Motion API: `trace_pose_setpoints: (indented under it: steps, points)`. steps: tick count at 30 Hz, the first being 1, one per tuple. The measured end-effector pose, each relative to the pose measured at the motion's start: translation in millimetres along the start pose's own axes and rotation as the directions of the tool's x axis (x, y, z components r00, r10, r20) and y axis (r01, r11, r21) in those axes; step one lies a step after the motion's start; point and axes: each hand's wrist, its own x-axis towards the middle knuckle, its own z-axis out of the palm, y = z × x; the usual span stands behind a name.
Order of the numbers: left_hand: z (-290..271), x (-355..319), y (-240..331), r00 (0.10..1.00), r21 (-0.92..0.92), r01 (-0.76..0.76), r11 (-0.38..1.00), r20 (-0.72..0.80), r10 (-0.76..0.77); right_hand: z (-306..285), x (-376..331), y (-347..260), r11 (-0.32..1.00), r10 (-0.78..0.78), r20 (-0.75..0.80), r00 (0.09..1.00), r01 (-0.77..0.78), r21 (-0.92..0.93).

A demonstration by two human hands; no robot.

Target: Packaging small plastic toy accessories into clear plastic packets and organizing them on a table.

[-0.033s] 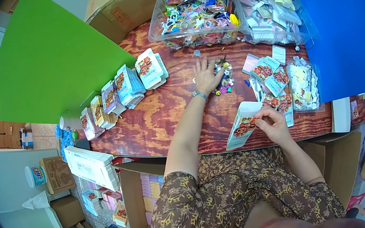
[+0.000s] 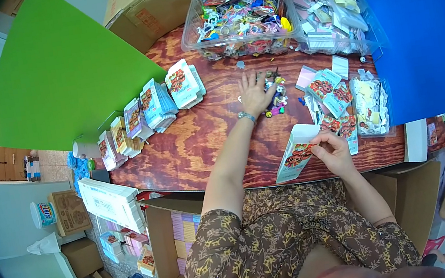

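Where two panels [image 2: 63, 76] flank the wood-grained table [image 2: 178, 151], the left hand [image 2: 254, 97] splays beside trinkets [image 2: 279, 96] and the right hand [image 2: 335, 152] pinches one carton [image 2: 294, 157].

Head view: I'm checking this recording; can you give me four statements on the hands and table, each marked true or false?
1. The right hand holds a carton. True.
2. The left hand also holds a carton. False: it is spread open beside small trinkets.
3. The green board stands at the table's right side. False: it stands at the left.
4. A clear tub holds colourful pieces. True.
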Motion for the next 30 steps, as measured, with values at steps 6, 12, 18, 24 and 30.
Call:
trace_pose_setpoints:
  steps: [6,12,18,24,30]
  points:
    - [-5,-2,6,0.998,0.012,0.027,1.000,-0.049,-0.026,1,0,-9,1.000,-0.004,0.008,1.000,0.003,0.018]
    - [-94,66,14,0.775,-0.008,-0.373,0.928,-0.552,0.307,-4,6,-7,1.000,0.014,-0.025,1.000,-0.014,0.013]
    - [-130,111,-4,0.919,0.329,-0.310,0.892,-0.135,0.369,12,24,-8,0.999,-0.010,-0.004,1.000,0.010,-0.043]
    - [-141,99,10,0.949,0.230,-0.309,0.923,0.011,0.315,6,23,-6,0.994,-0.009,0.032,0.999,0.013,-0.109]
    - [-170,145,25,0.932,0.155,-0.081,0.985,0.362,0.020,-4,21,5,0.999,0.047,-0.029,0.998,-0.048,-0.008]
